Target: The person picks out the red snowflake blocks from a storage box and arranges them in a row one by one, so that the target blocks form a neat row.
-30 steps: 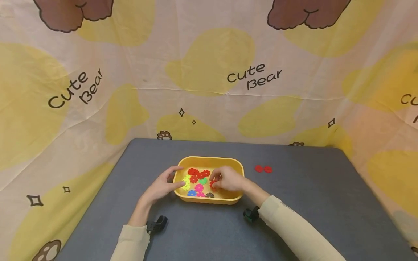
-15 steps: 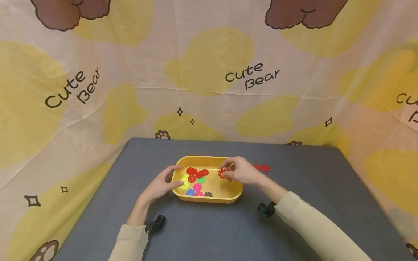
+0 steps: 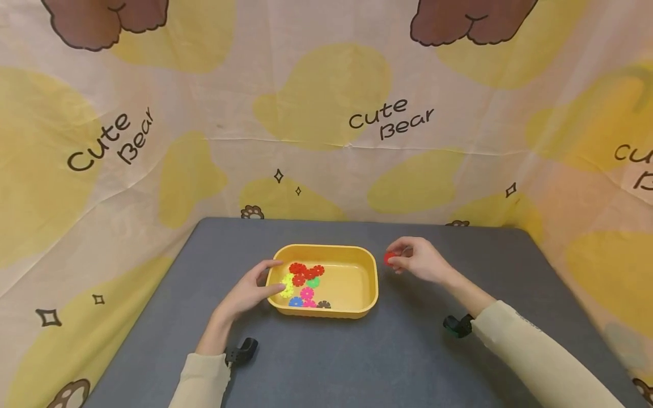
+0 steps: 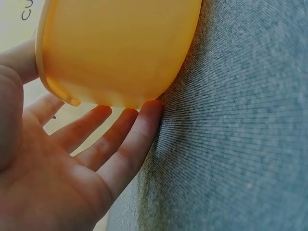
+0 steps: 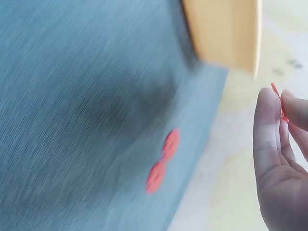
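Note:
In the head view my left hand [image 3: 251,287] holds the left end of a yellow plastic tray [image 3: 361,310]. The left wrist view shows its fingertips against the outer wall of the tray [image 4: 120,53] and the thumb at the rim. My right hand [image 3: 424,260] pinches a red snowflake disc [image 3: 390,258] between thumb and fingers, just right of the tray. Edge-on, that disc [image 5: 280,103] shows between the fingertips in the right wrist view. Two joined-looking red discs [image 5: 163,161] lie on the table below this hand; in the head view the hand hides them.
Inside the tray, toward its left, lie several red discs [image 3: 298,280], yellow discs [image 3: 287,286], a green one [image 3: 313,281], pink ones [image 3: 306,293], a blue one [image 3: 296,302] and a dark one [image 3: 323,305]. A grey cloth-covered table [image 3: 326,362] is backed by a printed curtain [image 3: 326,113].
My right hand has lifted the red snowflake disc out of the tray and carried it right, past the rim, over the table. The left hand stays at the tray's left end.

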